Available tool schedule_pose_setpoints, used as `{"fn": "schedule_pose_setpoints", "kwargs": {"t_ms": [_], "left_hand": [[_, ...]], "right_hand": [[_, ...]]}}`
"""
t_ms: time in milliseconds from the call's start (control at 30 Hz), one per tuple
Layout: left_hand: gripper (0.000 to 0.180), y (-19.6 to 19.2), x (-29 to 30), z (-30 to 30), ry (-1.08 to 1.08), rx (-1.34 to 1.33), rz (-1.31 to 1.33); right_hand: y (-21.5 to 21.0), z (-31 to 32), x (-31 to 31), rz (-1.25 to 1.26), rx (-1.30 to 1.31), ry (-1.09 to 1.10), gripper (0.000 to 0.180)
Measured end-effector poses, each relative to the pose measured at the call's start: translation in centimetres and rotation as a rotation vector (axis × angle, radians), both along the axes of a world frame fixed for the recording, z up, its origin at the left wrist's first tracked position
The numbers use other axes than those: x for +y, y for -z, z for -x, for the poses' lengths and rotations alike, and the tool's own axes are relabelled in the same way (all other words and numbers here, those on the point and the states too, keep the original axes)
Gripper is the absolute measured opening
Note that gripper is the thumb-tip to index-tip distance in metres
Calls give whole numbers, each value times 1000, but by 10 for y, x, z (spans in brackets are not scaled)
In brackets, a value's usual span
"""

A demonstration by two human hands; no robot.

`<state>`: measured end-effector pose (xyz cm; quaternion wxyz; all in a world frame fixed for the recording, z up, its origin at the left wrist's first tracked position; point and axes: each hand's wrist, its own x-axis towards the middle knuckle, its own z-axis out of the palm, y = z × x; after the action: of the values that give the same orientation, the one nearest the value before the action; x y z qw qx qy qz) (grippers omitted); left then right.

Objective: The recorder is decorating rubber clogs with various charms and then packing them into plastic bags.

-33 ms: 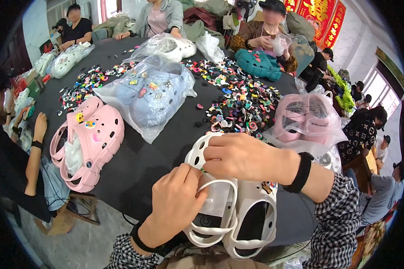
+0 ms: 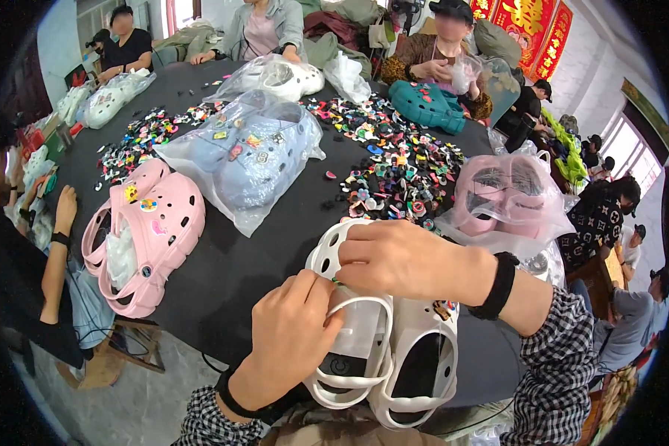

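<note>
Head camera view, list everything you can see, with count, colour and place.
White clogs: two, at near table edge, under both hands.
Pink clogs: two, unbagged, left.
Light blue clogs: one bagged pair, centre.
Pink clogs in bag: one bag, right.
Teal clogs: far right.
Shoe charms: many, multicoloured, scattered mid-table.
Table: one, black.
Left hand: on left white clog.
Right hand: on clog toe.

Smooth matt white foam clogs (image 2: 383, 349), glossy clear plastic bags (image 2: 245, 160), matt black tablecloth (image 2: 253, 260).
</note>
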<state>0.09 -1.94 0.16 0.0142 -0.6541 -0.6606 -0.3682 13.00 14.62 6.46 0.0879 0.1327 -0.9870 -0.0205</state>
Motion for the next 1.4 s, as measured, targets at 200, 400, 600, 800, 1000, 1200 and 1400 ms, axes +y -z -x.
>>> {"fn": "schedule_pose_setpoints", "kwargs": {"t_ms": [200,400,600,800,1000,1200,1400], "left_hand": [[26,2,1,0,6,-1,-18],[31,2,1,1,28,-91,36],[35,-1,2,1,39,-69,86],[35,-5,3,1,66,-15,126],[34,-4,1,-1,61,-4,131],[32,-6,5,-1,102,17,137],[29,0,1,2,64,-44,60]], "right_hand": [[9,1,9,285,20,70,9],[24,3,21,585,26,288,6],[23,5,15,301,111,232,9],[20,5,10,-5,136,115,16],[15,3,12,-20,93,85,16],[16,6,14,-139,62,8,16],[17,12,14,-104,55,-27,13]]}}
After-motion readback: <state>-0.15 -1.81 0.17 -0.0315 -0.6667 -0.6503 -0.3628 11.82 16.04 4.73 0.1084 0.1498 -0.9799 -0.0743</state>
